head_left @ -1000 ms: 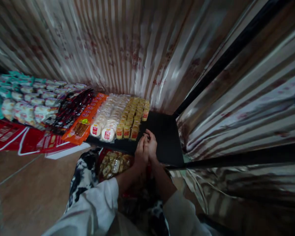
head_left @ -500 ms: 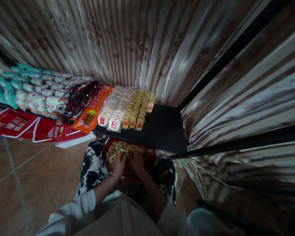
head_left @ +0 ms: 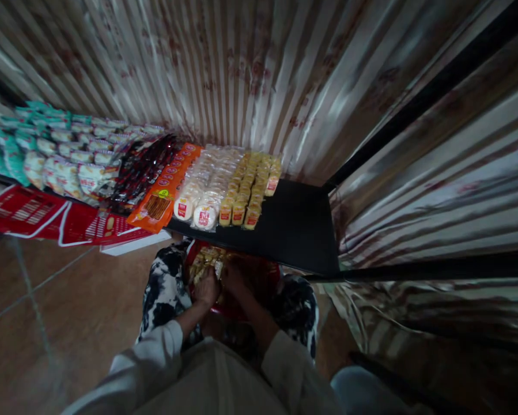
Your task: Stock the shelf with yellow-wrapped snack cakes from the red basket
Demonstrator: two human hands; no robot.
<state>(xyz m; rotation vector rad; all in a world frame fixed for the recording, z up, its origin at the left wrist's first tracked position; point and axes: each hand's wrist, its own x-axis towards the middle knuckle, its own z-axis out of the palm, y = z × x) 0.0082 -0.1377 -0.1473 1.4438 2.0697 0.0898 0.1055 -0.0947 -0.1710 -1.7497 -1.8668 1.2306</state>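
Between my knees sits a red basin [head_left: 272, 275] holding small wrapped snacks [head_left: 200, 263], heaped toward its left side. My left hand [head_left: 207, 287] is down among them with its fingers curled. Close beside it, my right hand [head_left: 233, 276] reaches in from the right, its fingers also bent inward. A shiny clear wrapper [head_left: 219, 267] shows in the gap between the two hands. Dim light and the hands themselves hide what the fingertips hold.
A black shelf [head_left: 297, 230] overhangs the basin's far edge. On it stand rows of yellow packaged cakes [head_left: 238, 211], round white packets [head_left: 204, 215], an orange packet [head_left: 157, 202], dark packets [head_left: 137, 173] and white-and-green bags [head_left: 36, 164]. Striped curtains [head_left: 241, 69] hang behind.
My hands have sunk slightly lower into the basin, and the left one has turned with its back more upward. The view has shifted a little, moving the shelf rightward.
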